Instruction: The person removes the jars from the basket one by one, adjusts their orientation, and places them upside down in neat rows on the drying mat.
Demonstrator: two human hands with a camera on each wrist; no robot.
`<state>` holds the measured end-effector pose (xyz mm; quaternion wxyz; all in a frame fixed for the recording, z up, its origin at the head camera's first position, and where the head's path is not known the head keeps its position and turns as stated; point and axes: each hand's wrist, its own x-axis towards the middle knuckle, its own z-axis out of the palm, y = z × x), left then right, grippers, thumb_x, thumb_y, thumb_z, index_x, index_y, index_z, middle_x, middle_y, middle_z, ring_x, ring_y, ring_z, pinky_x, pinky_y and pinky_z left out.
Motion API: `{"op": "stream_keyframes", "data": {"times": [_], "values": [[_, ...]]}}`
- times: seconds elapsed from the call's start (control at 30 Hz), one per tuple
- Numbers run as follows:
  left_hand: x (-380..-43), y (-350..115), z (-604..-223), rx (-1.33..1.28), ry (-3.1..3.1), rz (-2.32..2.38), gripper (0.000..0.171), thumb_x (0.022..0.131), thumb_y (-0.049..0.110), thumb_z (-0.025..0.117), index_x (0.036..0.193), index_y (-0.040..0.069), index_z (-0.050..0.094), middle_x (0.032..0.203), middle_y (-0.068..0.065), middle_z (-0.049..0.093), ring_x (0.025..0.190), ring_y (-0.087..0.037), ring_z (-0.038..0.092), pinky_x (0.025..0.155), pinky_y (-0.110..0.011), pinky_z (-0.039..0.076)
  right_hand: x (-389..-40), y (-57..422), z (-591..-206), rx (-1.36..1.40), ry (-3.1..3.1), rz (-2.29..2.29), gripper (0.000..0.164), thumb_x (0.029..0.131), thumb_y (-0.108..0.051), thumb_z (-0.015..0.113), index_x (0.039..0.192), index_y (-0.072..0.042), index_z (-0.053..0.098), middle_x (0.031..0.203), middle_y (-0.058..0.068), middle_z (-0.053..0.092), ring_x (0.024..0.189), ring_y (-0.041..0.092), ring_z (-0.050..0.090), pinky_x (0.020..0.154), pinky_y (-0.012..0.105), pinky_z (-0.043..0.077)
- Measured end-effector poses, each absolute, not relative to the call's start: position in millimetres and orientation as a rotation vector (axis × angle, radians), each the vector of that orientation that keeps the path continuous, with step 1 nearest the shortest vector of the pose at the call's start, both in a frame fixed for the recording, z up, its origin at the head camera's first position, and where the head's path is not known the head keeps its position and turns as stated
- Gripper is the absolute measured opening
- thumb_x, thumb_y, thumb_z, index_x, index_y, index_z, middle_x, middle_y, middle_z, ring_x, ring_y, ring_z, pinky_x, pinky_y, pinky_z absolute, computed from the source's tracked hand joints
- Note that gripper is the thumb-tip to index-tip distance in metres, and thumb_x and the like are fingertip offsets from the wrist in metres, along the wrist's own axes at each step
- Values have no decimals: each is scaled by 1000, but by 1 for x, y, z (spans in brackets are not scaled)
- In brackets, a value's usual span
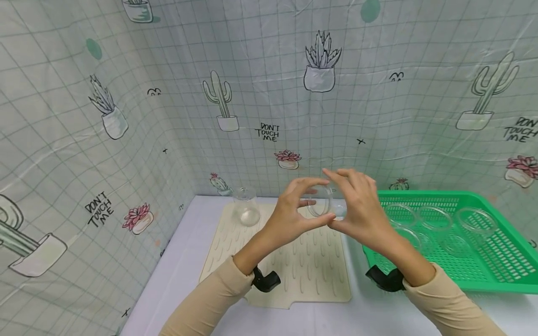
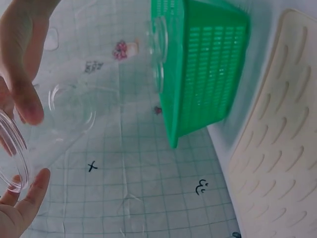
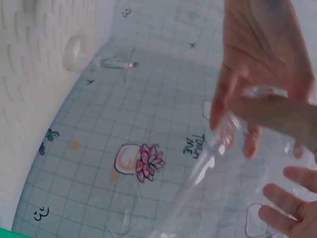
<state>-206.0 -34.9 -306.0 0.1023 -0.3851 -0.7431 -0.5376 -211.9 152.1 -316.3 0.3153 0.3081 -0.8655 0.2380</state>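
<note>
Between both hands a clear cup [image 1: 322,199] is held up over the drying mat, tilted on its side, with its round mouth toward me. My left hand [image 1: 290,208] grips it from the left, thumb below and fingers above the rim. On the other side my right hand [image 1: 360,207] curves around it in the same way, so the two thumbs and index fingertips nearly meet. The cup's body [image 2: 72,109] stretches away from the hands in the left wrist view. Part of it is hidden behind the fingers in the right wrist view.
Another clear cup [image 1: 246,207] stands at the back left of the cream ridged mat [image 1: 294,284]. To the right, a green plastic basket [image 1: 445,281] holds several clear cups [image 1: 475,221]. A patterned curtain [image 1: 260,70] hangs behind the white table [image 1: 164,284].
</note>
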Motion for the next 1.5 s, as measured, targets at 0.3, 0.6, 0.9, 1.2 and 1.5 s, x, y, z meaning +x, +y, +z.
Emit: {"op": "stream_keyframes", "data": {"times": [0.3, 0.6, 0.9, 1.2, 1.5], "values": [[-212, -47, -306, -1055, -2186, -1644, 55, 77, 8, 74, 126, 12, 48, 124, -10, 43, 105, -26, 54, 83, -35, 50, -204, 172, -312, 654, -2261, 1240, 97, 57, -11, 88, 140, -23, 38, 137, -1, 38, 126, 19, 31, 98, 51, 22], [-216, -56, -303, -1024, -2101, -1774, 57, 76, 4, 73, 126, 11, 46, 129, -4, 44, 107, -31, 52, 83, -41, 50, -201, 171, -322, 385, -1847, 2070, 59, 87, 1, 60, 140, -12, 37, 139, 8, 37, 130, 22, 30, 91, 18, 38], [-217, -58, -302, -1049, -2067, -1795, 59, 76, -1, 72, 127, 3, 44, 131, -10, 42, 107, -34, 52, 84, -42, 50, -202, 152, -339, 217, -1416, 2549, 58, 93, -11, 51, 143, -5, 23, 138, 12, 29, 129, 28, 33, 107, 35, 26], [-219, -59, -305, -1070, -2052, -1845, 60, 77, -3, 71, 129, 5, 43, 132, -11, 42, 111, -34, 50, 87, -43, 48, -206, 135, -361, 268, -889, 3044, 70, 94, -27, 48, 148, -15, 5, 151, 12, 9, 137, 29, 15, 110, 37, 18], [-221, -60, -309, -1073, -2038, -1879, 59, 77, -5, 69, 129, 6, 43, 132, -6, 42, 111, -35, 50, 87, -46, 47, -209, 122, -361, 221, -460, 3164, 70, 92, -24, 53, 147, -18, 10, 150, 8, 13, 136, 26, 20, 109, 38, 22]]}}
